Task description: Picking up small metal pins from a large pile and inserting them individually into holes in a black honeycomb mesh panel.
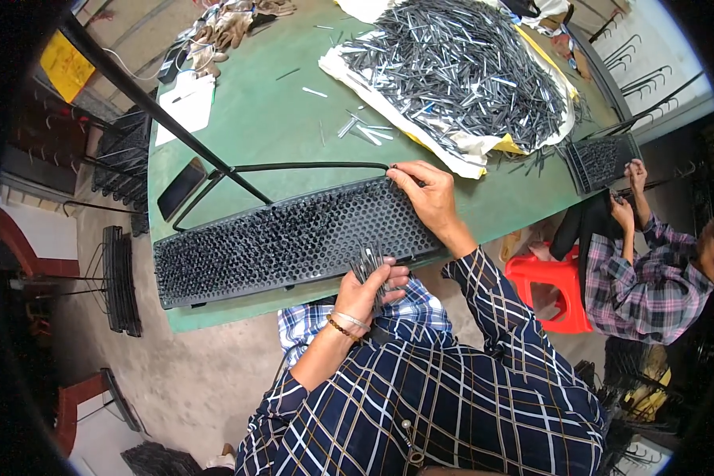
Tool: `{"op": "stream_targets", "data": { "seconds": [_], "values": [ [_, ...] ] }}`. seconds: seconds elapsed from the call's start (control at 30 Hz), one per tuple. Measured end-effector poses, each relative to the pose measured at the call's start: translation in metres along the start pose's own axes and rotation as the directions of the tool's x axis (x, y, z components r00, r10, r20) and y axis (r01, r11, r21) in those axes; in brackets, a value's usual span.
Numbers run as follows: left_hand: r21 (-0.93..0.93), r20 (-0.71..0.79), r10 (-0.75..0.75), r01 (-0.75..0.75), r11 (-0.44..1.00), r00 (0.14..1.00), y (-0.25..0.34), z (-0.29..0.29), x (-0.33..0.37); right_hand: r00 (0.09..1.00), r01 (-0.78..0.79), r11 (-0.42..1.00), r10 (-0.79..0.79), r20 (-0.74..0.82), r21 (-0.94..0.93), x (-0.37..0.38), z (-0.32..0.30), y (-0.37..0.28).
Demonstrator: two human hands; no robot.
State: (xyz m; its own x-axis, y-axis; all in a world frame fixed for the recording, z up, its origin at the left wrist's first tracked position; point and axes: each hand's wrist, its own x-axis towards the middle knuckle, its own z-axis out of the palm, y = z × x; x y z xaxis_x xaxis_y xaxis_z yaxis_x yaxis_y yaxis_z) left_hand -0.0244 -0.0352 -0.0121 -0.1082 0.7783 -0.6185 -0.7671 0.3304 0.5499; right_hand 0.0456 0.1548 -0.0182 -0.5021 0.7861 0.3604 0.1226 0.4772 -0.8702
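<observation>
A long black panel [293, 238] full of small round holes lies along the near edge of the green table. Dark little pieces stand in many holes toward its left, while holes toward its right look bare. My left hand [361, 301] is closed around a bunch of thin dark strips [367, 263], just over the panel's near edge. At the panel's far right corner my right hand [430, 194] is closed, thumb and finger pinched together by the end of a black bent rod [309, 166]. What lies between those fingertips is too small to make out.
A heap of dark strips [468, 71] fills a white and yellow sack on the green table [254, 103]. Loose strips, a phone [181, 189], paper [186, 107] and gloves [222, 32] lie about. A co-worker [650, 278] handles another panel [603, 163] beside a red stool [543, 289].
</observation>
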Motion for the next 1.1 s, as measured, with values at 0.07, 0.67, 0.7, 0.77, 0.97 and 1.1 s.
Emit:
{"op": "stream_targets", "data": {
  "seconds": [0.07,0.67,0.7,0.77,0.97,1.1],
  "values": [
    [0.009,-0.004,0.003,-0.003,1.000,1.000,0.001,0.000,-0.001,1.000,0.011,1.000,-0.011,-0.001,-0.019,0.000,0.001,-0.002],
    [0.001,-0.009,-0.011,0.011,1.000,1.000,-0.002,-0.004,-0.001,1.000,-0.014,0.998,0.016,0.026,-0.055,-0.014,0.011,-0.006],
    [0.000,-0.008,-0.010,0.010,1.000,1.000,-0.002,-0.004,-0.001,0.999,0.037,0.997,-0.035,0.031,-0.072,-0.014,0.011,-0.005],
    [-0.008,0.001,-0.011,0.011,1.000,1.000,-0.002,-0.005,-0.001,0.996,0.088,0.992,-0.085,0.037,-0.089,-0.013,0.010,-0.001],
    [0.003,0.063,-0.022,0.021,1.000,0.998,-0.003,-0.006,-0.001,0.993,0.114,0.990,-0.117,-0.030,-0.077,-0.007,-0.006,-0.005],
    [0.001,0.083,-0.003,0.003,1.000,0.997,0.005,-0.004,-0.001,0.942,-0.234,0.959,0.183,0.280,0.161,-0.022,-0.022,-0.021]
  ]
}}
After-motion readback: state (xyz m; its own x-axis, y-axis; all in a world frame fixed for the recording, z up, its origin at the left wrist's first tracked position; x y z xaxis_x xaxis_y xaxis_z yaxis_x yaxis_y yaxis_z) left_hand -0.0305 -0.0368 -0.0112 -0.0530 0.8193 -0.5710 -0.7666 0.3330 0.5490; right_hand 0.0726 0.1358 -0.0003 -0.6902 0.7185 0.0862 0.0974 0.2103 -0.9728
